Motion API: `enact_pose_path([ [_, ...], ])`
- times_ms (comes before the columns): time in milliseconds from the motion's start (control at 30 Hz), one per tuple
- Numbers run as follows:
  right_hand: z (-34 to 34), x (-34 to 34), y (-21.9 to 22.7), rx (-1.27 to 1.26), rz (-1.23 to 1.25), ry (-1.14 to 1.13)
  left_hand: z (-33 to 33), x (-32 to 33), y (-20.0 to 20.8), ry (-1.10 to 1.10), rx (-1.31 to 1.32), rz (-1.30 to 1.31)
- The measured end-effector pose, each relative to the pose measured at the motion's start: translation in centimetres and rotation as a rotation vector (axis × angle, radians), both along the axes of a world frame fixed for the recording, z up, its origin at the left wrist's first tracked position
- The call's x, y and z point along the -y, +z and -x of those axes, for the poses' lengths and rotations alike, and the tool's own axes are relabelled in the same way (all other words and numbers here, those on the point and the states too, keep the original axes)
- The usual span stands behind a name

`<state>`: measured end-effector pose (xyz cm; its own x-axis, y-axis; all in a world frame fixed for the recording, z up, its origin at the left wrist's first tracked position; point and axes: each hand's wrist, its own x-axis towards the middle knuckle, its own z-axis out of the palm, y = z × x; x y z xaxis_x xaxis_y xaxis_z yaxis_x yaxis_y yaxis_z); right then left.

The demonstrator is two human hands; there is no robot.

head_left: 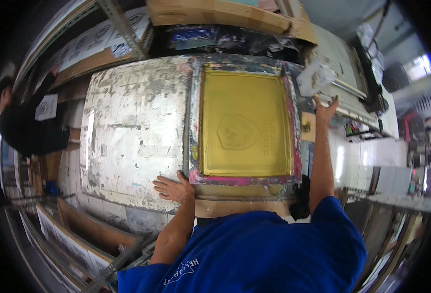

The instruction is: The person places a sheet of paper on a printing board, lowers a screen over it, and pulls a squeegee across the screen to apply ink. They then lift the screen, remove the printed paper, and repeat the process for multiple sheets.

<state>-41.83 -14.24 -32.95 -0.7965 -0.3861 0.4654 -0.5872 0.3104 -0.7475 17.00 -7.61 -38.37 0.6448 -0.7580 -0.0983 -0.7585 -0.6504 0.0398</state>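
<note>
My left hand (174, 188) lies flat with spread fingers on the near edge of a worn, paint-stained white board (132, 132). Just right of it is a screen printing frame (297, 146), its rim crusted with pink, blue and grey ink. Its yellow mesh (245, 102) carries a faint shield-shaped design and lettering. My right hand (326, 110) reaches out past the frame's right side, thumb and fingers apart. Beyond those fingers stands a white, smeared container (315, 78) with a pale rod (350, 89) beside it; whether my fingertips touch it is unclear.
At far left another person in dark clothes (30, 122) stands by metal racks (120, 29) holding printed sheets. Cardboard (220, 14) and dark plastic bags (254, 41) lie behind the frame. A small tan card (308, 134) sits right of it. Boards (86, 224) stand in a rack at lower left.
</note>
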Motion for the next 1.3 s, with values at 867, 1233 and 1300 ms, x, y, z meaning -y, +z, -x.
enact_pose_path([
  [867,-13.2,5.8,13.7,-0.868,-0.644,0.737,0.2,-0.2,0.5,-0.001,-0.023,0.054],
  [1233,-21.0,3.3,14.1,-0.9,-0.621,1.044,-0.1,-0.4,-0.2,-0.005,0.017,0.098],
  [1300,-19.0,2.0,14.0,-0.956,-0.64,0.966,0.0,-0.4,-0.2,-0.003,0.013,0.097],
])
